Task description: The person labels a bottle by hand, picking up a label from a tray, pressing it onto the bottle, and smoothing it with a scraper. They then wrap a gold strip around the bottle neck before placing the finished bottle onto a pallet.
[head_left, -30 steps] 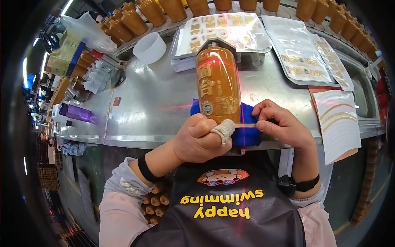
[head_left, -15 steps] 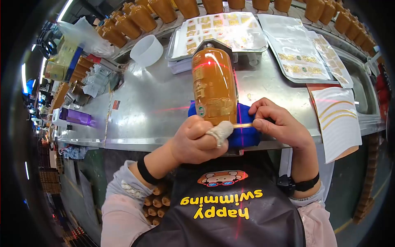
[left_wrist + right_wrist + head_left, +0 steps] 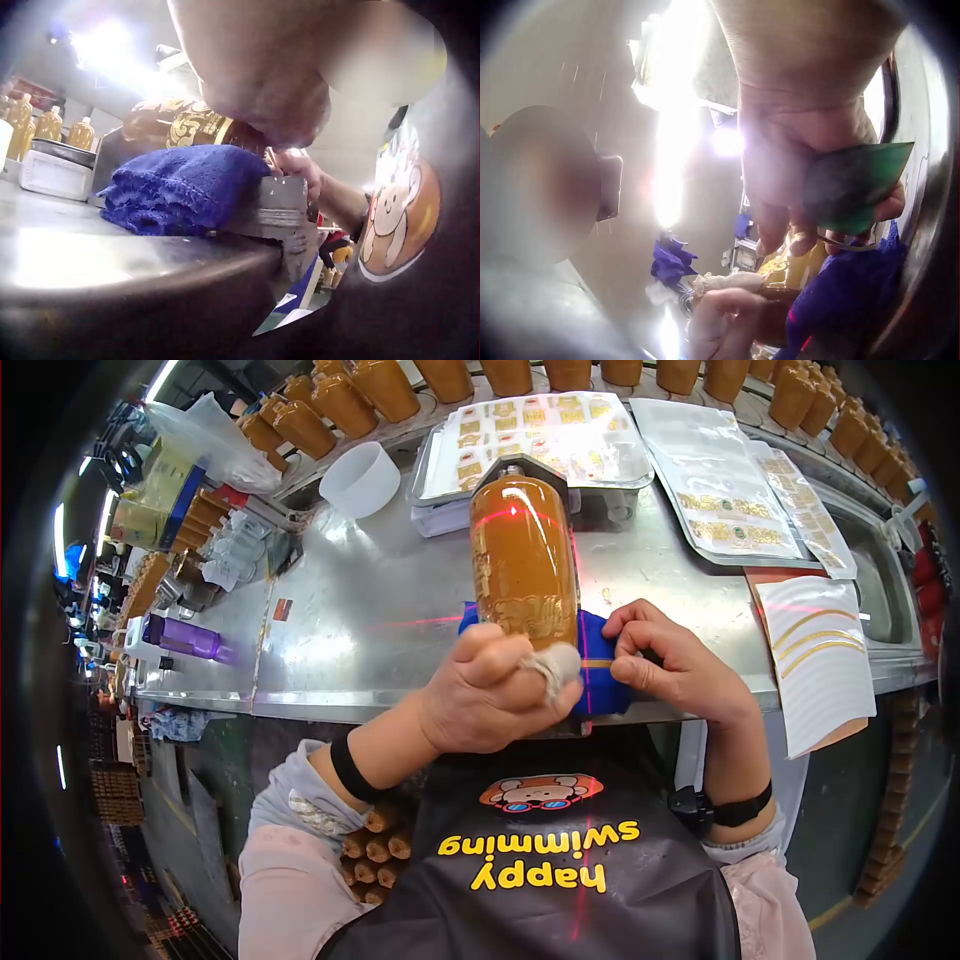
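An amber-brown bottle (image 3: 525, 560) with raised gold decoration lies on its side, its neck in a dark bracket (image 3: 556, 472) and its base end over a folded blue cloth (image 3: 606, 698). My left hand (image 3: 475, 695) curls at the base end, hiding part of it. A whitish cloth cover (image 3: 566, 658) on one digit presses at the bottle's edge, where a narrow gold strip (image 3: 596, 663) comes out. My right hand (image 3: 675, 665) pinches the strip's free end between thumb and forefinger, right of the bottle. In the left wrist view, the bottle's gold pattern (image 3: 191, 129) shows above the cloth.
Sticker sheets (image 3: 540, 435) lie on a tray behind the bottle, with more sheets (image 3: 725, 510) at right. White paper with curved gold strips (image 3: 820, 650) overhangs the front edge. A white tub (image 3: 360, 480) and purple bottle (image 3: 190, 637) stand left. Brown bottles (image 3: 385, 388) line the back.
The bottle has turned about its length, its gold characters rolling left out of sight. The visible strip between my hands has shortened, and my left hand's covered digit has moved slightly right.
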Action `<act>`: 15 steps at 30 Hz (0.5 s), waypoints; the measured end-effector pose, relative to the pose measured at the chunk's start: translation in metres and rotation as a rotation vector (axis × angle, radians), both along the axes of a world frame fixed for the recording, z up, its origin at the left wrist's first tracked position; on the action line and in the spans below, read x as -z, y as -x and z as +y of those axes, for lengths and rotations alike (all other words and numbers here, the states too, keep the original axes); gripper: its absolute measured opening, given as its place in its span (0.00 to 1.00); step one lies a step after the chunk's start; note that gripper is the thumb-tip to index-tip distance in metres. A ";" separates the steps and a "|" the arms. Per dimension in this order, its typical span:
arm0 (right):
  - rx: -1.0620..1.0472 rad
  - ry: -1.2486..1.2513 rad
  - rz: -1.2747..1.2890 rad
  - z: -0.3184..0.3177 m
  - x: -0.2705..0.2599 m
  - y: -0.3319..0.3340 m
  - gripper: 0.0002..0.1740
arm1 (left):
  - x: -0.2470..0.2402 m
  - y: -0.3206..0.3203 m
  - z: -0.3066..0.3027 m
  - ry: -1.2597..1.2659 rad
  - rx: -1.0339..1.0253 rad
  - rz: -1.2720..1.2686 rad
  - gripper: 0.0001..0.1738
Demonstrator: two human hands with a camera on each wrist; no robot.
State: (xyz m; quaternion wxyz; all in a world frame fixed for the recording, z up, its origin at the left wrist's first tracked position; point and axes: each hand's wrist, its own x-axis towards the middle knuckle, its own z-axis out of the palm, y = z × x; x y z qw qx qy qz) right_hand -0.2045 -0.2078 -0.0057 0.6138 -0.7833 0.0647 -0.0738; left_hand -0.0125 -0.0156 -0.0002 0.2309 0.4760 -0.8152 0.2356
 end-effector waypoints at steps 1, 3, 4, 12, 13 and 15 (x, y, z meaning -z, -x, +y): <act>-0.006 0.025 -0.010 0.000 -0.001 0.001 0.12 | -0.001 0.003 -0.001 -0.006 -0.147 0.035 0.32; -0.005 0.032 -0.021 0.001 -0.005 0.004 0.12 | -0.005 0.010 -0.002 -0.022 -0.446 0.107 0.40; 0.001 0.015 -0.025 0.001 -0.011 0.005 0.12 | -0.005 0.010 -0.002 -0.010 -0.482 0.186 0.45; 0.044 0.013 0.018 0.002 -0.008 0.003 0.12 | 0.001 0.012 0.005 -0.035 -0.528 0.243 0.47; 0.050 0.015 0.020 0.003 -0.003 0.002 0.13 | 0.002 0.012 0.006 -0.038 -0.529 0.252 0.47; 0.063 0.029 0.019 0.004 -0.001 0.000 0.13 | 0.008 0.011 0.008 -0.027 -0.506 0.348 0.47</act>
